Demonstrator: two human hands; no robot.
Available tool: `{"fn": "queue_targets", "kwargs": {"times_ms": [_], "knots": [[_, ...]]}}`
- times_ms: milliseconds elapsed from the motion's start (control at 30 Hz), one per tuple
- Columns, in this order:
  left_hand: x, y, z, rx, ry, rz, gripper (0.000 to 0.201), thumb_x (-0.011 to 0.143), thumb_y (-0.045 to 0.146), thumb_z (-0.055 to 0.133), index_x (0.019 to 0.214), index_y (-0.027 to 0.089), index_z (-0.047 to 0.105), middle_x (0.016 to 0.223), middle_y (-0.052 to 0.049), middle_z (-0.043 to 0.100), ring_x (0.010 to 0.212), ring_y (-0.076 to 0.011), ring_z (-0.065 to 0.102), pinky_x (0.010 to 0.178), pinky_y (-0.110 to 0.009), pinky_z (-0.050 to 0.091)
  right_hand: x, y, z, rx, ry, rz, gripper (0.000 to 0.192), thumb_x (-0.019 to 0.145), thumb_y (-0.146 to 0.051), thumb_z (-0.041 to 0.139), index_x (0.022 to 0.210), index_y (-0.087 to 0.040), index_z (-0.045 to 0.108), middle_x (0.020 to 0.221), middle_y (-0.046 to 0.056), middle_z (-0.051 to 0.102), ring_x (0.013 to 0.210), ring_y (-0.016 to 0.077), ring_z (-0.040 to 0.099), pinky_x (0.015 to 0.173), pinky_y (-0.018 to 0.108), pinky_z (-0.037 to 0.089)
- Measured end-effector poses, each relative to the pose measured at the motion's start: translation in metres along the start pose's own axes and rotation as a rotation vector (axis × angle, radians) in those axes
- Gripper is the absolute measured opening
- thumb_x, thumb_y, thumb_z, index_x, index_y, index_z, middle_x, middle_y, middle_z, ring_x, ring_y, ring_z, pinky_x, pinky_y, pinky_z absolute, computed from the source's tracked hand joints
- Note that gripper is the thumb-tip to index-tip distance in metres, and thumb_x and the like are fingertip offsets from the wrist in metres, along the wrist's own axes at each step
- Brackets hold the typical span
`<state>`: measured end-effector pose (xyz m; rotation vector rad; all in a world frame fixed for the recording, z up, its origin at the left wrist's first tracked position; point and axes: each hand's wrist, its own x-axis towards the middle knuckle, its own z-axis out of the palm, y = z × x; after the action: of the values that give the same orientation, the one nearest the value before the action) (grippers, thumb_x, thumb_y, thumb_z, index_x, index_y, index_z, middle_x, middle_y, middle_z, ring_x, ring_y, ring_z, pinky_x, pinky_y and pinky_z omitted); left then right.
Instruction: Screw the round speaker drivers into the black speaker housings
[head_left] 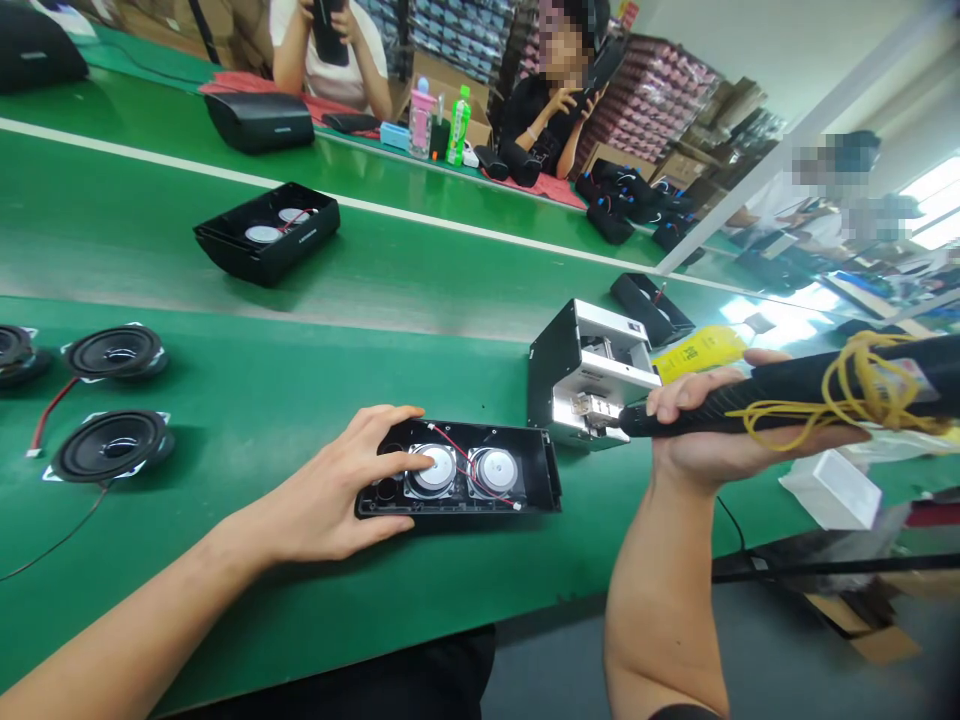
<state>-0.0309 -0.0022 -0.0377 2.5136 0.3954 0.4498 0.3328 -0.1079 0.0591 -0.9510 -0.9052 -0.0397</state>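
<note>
My left hand grips the left end of a black speaker housing, thumb on the near edge and a finger over one of the two speaker drivers inside. Red and black wires with white connectors lie across the drivers. My right hand is closed around a black electric screwdriver with a yellow cord wound about it. The screwdriver's tip end points left, at the front of a black and silver screw feeder; whether it touches cannot be seen.
Loose speaker drivers lie at left. Another open housing sits on the belt, and one more stands behind the feeder. A yellow bag and white box are at right. Two people work across the table.
</note>
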Motion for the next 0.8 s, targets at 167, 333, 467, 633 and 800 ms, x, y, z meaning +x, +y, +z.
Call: {"fn": "queue_targets", "kwargs": {"times_ms": [167, 333, 467, 633, 800], "knots": [[0.0, 0.0, 0.0, -0.001, 0.0, 0.0, 0.049, 0.094, 0.033, 0.076, 0.141, 0.033, 0.063, 0.172, -0.01, 0.031, 0.155, -0.0412, 0.034, 0.122, -0.068, 0.044, -0.003, -0.001, -0.007, 0.037, 0.007, 0.0, 0.077, 0.084, -0.097, 0.042, 0.088, -0.024, 0.065, 0.045, -0.008, 0.047, 0.028, 0.0126, 0.033, 0.027, 0.024, 0.031], [0.002, 0.001, 0.0, -0.002, 0.013, 0.01, 0.047, 0.095, 0.035, 0.076, 0.14, 0.034, 0.063, 0.172, -0.01, 0.032, 0.155, -0.0408, 0.035, 0.121, -0.068, 0.045, 0.002, -0.004, -0.016, 0.097, -0.006, -0.129, 0.067, 0.101, -0.073, 0.033, 0.118, -0.021, 0.07, 0.052, -0.007, 0.05, 0.032, 0.0124, 0.035, 0.031, 0.023, 0.036], [0.002, 0.001, -0.001, -0.009, 0.023, 0.005, 0.046, 0.094, 0.034, 0.076, 0.139, 0.034, 0.065, 0.171, -0.009, 0.034, 0.154, -0.041, 0.037, 0.12, -0.068, 0.046, 0.011, 0.001, -0.009, 0.102, 0.064, -0.086, 0.078, 0.099, -0.081, 0.024, 0.108, -0.019, 0.071, 0.046, -0.007, 0.045, 0.029, 0.0122, 0.032, 0.028, 0.022, 0.031], [0.002, 0.001, -0.001, -0.008, 0.003, -0.006, 0.047, 0.095, 0.036, 0.076, 0.14, 0.034, 0.064, 0.172, -0.009, 0.031, 0.155, -0.0408, 0.034, 0.122, -0.068, 0.044, 0.012, 0.017, -0.01, 0.049, 0.022, -0.032, 0.076, 0.092, -0.091, 0.032, 0.098, -0.023, 0.067, 0.049, -0.008, 0.043, 0.03, 0.0112, 0.034, 0.028, 0.022, 0.029], [0.003, 0.001, -0.001, -0.014, 0.002, -0.001, 0.046, 0.096, 0.034, 0.075, 0.14, 0.034, 0.063, 0.172, -0.009, 0.031, 0.156, -0.0399, 0.033, 0.122, -0.068, 0.043, 0.009, 0.019, -0.015, 0.037, 0.037, -0.011, 0.077, 0.088, -0.094, 0.037, 0.096, -0.023, 0.065, 0.052, -0.008, 0.043, 0.031, 0.0104, 0.036, 0.029, 0.022, 0.029]]}}
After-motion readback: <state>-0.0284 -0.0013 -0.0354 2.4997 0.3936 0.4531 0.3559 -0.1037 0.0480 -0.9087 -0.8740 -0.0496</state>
